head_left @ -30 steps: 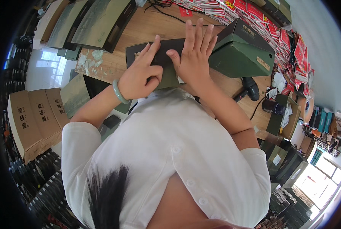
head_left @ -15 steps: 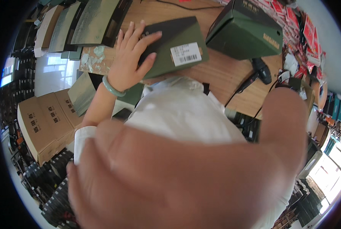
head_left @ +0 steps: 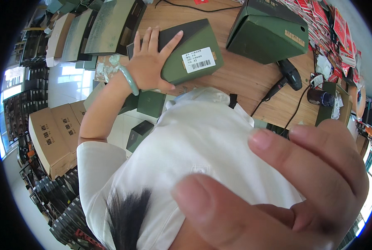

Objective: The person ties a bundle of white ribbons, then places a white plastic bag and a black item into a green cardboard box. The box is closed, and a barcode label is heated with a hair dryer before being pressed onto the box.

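My left hand, with a pale green bangle on its wrist, lies spread over the left part of a dark green box on the wooden table. A white barcode label shows on the box's near side. Large and close to the camera, my right hand is raised at the lower right, its thumb and fingers apart and bent, nothing visible between them. It covers part of my white shirt. A second dark green box stands to the right of the first.
A black hair dryer lies on the table with its cord trailing. Red printed packets pile up at the right. Olive boxes stand at the left. Below them are a brown carton and stacks of dark boxes.
My right hand has swung from across the lower middle to the lower right, uncovering my shirt. My left hand has turned and spread wider on the box, which has tilted slightly.
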A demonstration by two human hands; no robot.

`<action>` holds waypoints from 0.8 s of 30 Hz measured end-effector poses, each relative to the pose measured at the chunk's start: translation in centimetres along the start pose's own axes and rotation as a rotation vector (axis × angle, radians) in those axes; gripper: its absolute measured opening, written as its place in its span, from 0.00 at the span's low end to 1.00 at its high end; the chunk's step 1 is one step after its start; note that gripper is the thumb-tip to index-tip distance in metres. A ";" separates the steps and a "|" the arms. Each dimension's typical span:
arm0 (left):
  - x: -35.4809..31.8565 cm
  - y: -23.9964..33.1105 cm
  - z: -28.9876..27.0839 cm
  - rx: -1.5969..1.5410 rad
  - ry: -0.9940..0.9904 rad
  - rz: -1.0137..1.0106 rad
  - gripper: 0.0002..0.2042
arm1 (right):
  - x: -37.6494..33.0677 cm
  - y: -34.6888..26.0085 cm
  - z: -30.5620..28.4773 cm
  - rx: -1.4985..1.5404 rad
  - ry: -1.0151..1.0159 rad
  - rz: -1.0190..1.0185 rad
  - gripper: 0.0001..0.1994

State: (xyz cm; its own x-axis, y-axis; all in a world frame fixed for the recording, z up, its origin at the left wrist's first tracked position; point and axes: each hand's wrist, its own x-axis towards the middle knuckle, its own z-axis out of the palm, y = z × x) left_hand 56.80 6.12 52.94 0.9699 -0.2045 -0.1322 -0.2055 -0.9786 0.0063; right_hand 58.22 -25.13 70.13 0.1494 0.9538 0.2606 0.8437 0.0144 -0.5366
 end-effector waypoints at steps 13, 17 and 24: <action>0.6 -5.0 -1.7 -0.181 0.096 -0.079 0.58 | 4.1 1.9 -0.6 0.170 0.300 -0.063 0.20; 1.9 -7.5 -1.5 -0.091 0.107 -0.224 0.59 | 9.0 6.7 1.3 0.337 0.270 -0.197 0.23; 2.0 -7.9 4.0 0.109 0.538 -0.068 0.56 | 5.9 3.0 1.5 0.247 0.158 -0.105 0.25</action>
State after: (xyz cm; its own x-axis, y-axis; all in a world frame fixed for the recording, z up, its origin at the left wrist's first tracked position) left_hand 59.79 13.51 48.62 0.9057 -0.1503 0.3965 -0.1242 -0.9881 -0.0907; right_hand 60.85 -19.02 68.88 0.1627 0.8852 0.4359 0.7105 0.2015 -0.6743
